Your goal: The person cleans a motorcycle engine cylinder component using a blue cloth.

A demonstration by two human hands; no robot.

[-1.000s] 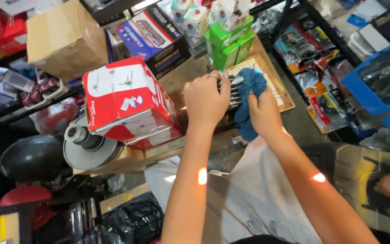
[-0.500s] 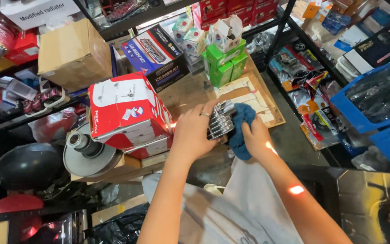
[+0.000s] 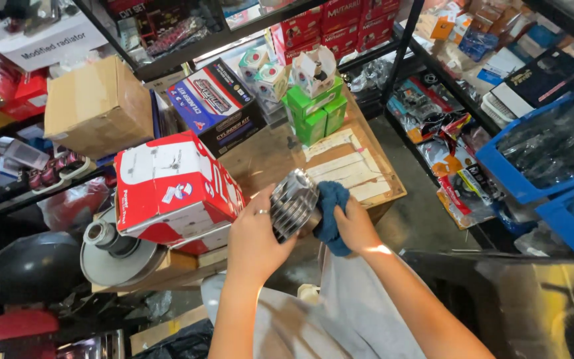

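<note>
My left hand (image 3: 255,236) grips a silver finned metal engine cylinder (image 3: 293,203) from its left side, a ring on one finger. Pressed against the cylinder's right side is a blue cloth (image 3: 331,209), bunched in my right hand (image 3: 355,226). Both hands hold the part in front of my chest, above the near edge of a wooden bench top (image 3: 267,159). A red and white cardboard box (image 3: 171,189) lies tilted just left of my left hand.
A grey round pulley part (image 3: 114,252) sits below the red box. Green boxes (image 3: 315,113), a dark printed box (image 3: 217,100) and a brown carton (image 3: 97,106) stand at the back. Black shelf posts (image 3: 403,50), blue crates (image 3: 546,166) and packaged parts fill the right.
Both hands have drawn the cylinder and cloth down off the bench toward my body. The view has shifted so more of the shelves shows.
</note>
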